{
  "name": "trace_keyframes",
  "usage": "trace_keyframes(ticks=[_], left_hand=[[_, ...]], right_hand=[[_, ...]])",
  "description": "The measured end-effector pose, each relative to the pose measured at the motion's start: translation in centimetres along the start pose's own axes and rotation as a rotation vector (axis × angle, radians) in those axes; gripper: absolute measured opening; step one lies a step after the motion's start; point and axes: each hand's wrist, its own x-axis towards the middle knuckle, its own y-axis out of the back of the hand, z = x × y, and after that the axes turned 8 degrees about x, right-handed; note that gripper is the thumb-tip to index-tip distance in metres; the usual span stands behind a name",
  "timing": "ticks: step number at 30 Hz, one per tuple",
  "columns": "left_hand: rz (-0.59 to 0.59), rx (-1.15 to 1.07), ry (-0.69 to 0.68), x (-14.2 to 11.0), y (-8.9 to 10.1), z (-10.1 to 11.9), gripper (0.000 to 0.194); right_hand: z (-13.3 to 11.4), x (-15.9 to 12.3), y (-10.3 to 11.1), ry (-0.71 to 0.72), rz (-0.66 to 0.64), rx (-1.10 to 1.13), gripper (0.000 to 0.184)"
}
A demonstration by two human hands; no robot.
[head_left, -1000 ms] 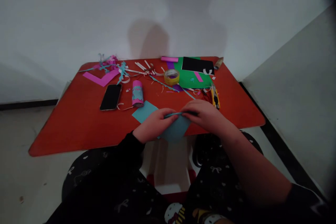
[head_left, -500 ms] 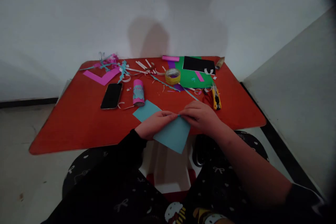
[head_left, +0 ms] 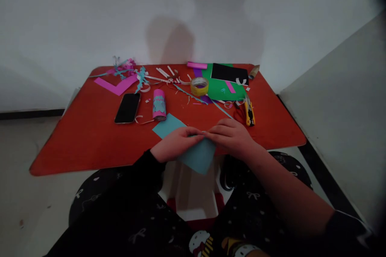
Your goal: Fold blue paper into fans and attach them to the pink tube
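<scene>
Left hand [head_left: 176,142] and right hand [head_left: 230,136] curled inward and pressed close together, fingertips [head_left: 203,132] almost meeting in a two-sided pinch on blue paper [head_left: 199,157], thumbs out of sight, their exact hold impossible to tell. The thin, matte sheet straight-edged and angular, one corner lying out across the red table [head_left: 60,148], another hanging past the front edge, its overhang apparently borne by the pinch alone. A black sleeve [head_left: 141,172] at the left wrist, the right forearm [head_left: 283,188] bare. Just beyond the hands, a slim upright tube [head_left: 159,105] of pink paper with blue cutouts, beside a dark, glossy phone [head_left: 127,108] lying flat. Farther out, a yellow-handled cutter [head_left: 249,113], a flat roll of tape [head_left: 199,86], black card [head_left: 229,74] overlapping green card [head_left: 223,90], a magenta chevron [head_left: 116,85] and curled scraps [head_left: 128,68], all left within easy reach
</scene>
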Motion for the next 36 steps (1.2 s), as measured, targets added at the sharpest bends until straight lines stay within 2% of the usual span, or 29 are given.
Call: trace_keyframes(ticks=[2, 3, 7, 10, 15, 24, 36], left_hand=[[0.102, 0.228, -0.137, -0.6, 0.3, 0.8, 0.025], [0.115, 0.327, -0.177, -0.9, 0.5, 1.2, 0.026], [0.159, 0.535, -0.25, -2.5, 0.8, 2.8, 0.031], [0.199, 0.623, -0.273, -3.2, 0.7, 3.2, 0.03], [0.258, 0.674, -0.303, -3.5, 0.4, 3.5, 0.029], [0.257, 0.609, -0.284, -3.6, 0.4, 3.5, 0.029], [0.221, 0.629, -0.315, -3.4, 0.8, 3.4, 0.029]], right_hand=[[-0.2, 0.0, 0.1, -0.056, 0.004, 0.069, 0.023], [-0.3, 0.0, 0.1, -0.106, 0.013, 0.104, 0.025], [-1.3, 0.6, 0.9, -0.339, -0.02, 0.207, 0.03], [-2.0, 1.1, 1.6, -0.39, -0.046, 0.267, 0.025], [-2.5, 1.3, 2.0, -0.409, 0.026, 0.287, 0.021], [-2.4, 1.5, 2.1, -0.329, 0.084, 0.308, 0.017], [-1.9, 1.3, 2.6, -0.254, -0.038, 0.156, 0.017]])
